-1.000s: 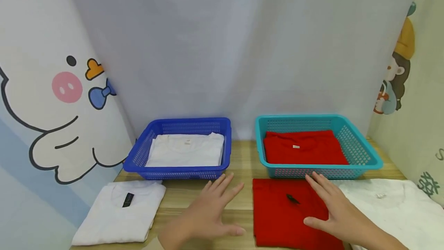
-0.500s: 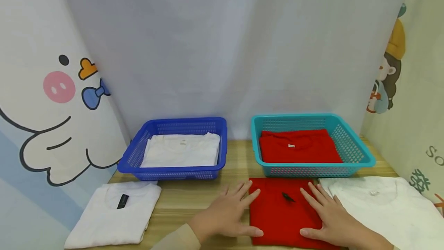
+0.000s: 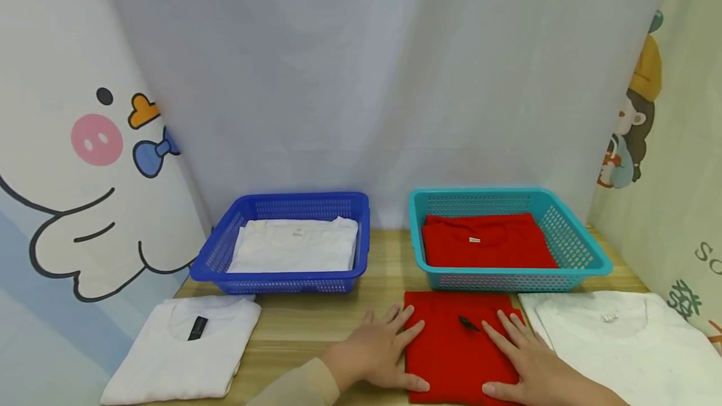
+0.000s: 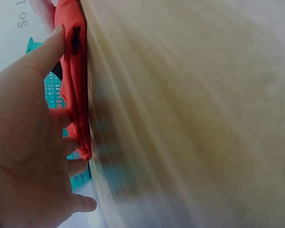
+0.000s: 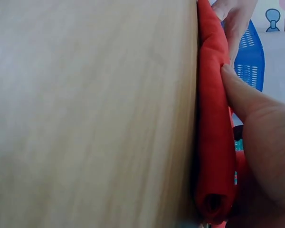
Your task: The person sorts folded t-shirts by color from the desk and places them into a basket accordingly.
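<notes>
A folded red shirt [image 3: 445, 356] with a dark tag lies flat on the table between both hands. My left hand [image 3: 380, 349] is at its left side, fingers spread, their tips on the cloth. On its right side rests my right hand [image 3: 533, 365], with fingers spread and the thumb out over the red cloth. In the left wrist view, the thumb and fingers of the left hand [image 4: 28, 128] lie along the layered edge of the red shirt [image 4: 72, 90]. The right wrist view has the right thumb [image 5: 240, 92] against the shirt's rolled fold [image 5: 213, 133].
Folded white shirts lie at the right [image 3: 626, 343] and far left [image 3: 186, 349] of the wooden table [image 3: 299, 331]. Behind stand a blue basket [image 3: 293, 276] holding white shirts and a teal basket [image 3: 519, 271] holding a red one. A pale curtain [image 3: 361, 80] hangs behind.
My left hand has moved right, from over bare wood onto the red shirt's left side. The right hand has come down onto its right side. The view has shifted slightly.
</notes>
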The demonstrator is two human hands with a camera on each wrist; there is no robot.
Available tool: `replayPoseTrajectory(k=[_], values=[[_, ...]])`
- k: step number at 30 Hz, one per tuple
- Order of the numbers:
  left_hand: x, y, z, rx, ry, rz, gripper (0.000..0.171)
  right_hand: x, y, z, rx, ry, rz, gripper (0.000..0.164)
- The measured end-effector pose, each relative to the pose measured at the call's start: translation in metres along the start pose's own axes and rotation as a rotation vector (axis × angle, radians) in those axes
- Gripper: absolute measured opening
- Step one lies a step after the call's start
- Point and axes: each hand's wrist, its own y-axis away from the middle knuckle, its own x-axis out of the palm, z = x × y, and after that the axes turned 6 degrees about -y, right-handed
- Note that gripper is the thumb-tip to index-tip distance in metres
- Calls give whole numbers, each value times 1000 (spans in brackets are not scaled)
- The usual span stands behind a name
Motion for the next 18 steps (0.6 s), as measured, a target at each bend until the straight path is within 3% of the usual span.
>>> replayPoseTrajectory(k=[9,18], values=[[5,9,7,-27,76,18,101,6,-7,6,1,-4,26,98],[11,26,25,-66,73,27,103,17,-22,28,28,4,76,100]])
